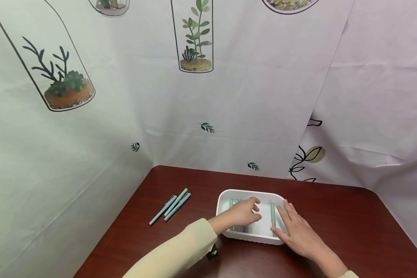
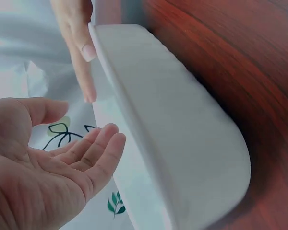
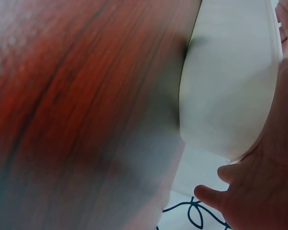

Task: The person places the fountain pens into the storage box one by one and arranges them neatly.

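My left hand (image 1: 242, 212) hovers over the white tray (image 1: 252, 238), its fingers loosely bent with nothing between them. In the left wrist view its palm and fingertips show beside the tray wall (image 2: 149, 110). My right hand (image 1: 300, 233) lies with extended fingers along the tray's right rim; in the right wrist view that hand (image 3: 259, 191) is against the tray's outside corner. Inside the tray, a light green pen (image 1: 272, 213) lies near the right end, close to my right thumb. Several more pens (image 1: 231, 202) lie at the left end, partly hidden by my left hand.
Left of the tray, on the dark red-brown table (image 1: 201, 181), lie a green pen (image 1: 176, 201) and two blue pens, one the outer blue pen (image 1: 162, 211). A small dark item (image 1: 212, 253) shows beneath my left sleeve. Plant-printed cloth (image 1: 250, 96) hangs behind the table.
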The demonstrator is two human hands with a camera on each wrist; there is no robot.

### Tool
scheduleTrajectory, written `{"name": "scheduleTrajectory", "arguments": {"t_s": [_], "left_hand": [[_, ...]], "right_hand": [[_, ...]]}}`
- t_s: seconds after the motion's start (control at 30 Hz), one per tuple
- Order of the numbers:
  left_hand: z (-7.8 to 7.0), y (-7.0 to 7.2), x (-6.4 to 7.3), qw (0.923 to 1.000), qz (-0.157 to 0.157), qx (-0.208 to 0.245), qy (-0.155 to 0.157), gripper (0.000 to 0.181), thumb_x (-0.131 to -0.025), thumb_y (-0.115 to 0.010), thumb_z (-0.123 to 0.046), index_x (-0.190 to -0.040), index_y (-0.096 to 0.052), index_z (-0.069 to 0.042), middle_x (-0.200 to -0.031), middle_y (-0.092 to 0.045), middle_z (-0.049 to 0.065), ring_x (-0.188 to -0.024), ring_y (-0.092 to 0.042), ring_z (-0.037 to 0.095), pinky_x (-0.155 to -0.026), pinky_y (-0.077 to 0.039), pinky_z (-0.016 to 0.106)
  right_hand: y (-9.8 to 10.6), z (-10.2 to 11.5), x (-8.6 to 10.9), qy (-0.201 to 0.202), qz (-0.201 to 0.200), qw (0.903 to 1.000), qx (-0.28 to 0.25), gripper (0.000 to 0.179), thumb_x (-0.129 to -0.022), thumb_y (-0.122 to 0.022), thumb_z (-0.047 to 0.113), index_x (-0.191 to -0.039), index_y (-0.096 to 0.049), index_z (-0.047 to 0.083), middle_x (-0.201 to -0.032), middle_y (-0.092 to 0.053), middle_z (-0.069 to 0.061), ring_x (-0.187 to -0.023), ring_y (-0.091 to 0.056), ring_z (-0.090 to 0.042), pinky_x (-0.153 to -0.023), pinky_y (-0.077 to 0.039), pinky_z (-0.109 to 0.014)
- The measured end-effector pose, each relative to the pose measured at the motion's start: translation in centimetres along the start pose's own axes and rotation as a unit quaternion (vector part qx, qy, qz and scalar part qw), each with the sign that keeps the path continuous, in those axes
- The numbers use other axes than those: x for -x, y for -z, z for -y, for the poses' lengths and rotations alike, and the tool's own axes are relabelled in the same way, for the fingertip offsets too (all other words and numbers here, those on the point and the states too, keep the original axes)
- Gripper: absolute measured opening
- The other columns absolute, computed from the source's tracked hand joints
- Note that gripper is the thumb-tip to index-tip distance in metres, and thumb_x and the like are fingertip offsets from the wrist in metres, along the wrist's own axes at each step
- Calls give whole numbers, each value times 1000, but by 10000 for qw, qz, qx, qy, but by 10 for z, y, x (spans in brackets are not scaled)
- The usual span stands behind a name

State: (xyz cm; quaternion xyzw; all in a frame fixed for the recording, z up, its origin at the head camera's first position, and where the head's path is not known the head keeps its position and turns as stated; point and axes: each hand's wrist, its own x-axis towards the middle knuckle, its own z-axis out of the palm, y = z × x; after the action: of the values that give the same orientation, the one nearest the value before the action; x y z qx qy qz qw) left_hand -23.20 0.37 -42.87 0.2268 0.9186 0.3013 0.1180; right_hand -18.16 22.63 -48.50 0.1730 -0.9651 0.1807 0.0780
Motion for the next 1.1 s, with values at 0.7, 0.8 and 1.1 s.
{"name": "scheduleTrajectory", "arguments": {"t_s": [0.7, 0.8, 1.1], "left_hand": [[72, 92, 71, 9960, -737, 343, -359, 46, -101, -62, -18, -142, -49, -2, -129, -67, 14, -119, -64, 30, -95, -53, 46], [87, 99, 79, 9953, -857, 283, -343, 45, -99, -63, -16, -140, -51, -1, -126, -68, 14, -117, -65, 32, -98, -51, 50], [121, 109, 97, 9923, -1192, -227, 247, 50, -96, -70, -14, -141, -52, -2, -132, -64, 12, -120, -63, 31, -97, -51, 48]], "right_hand": [[-2, 0, -1, -158, 218, 9996, -2, 83, -96, -59, 58, -154, -40, 2, -164, -22, -27, -147, -25, -50, -107, -34, -70], [-2, 0, -1, -231, 269, 9994, -8, 83, -96, -59, 58, -155, -40, 3, -164, -20, -26, -148, -24, -50, -107, -34, -70], [1, 1, 1, -184, 233, 9996, 15, 81, -97, -59, 56, -154, -40, 2, -164, -21, -26, -147, -25, -50, -106, -35, -70]]}}
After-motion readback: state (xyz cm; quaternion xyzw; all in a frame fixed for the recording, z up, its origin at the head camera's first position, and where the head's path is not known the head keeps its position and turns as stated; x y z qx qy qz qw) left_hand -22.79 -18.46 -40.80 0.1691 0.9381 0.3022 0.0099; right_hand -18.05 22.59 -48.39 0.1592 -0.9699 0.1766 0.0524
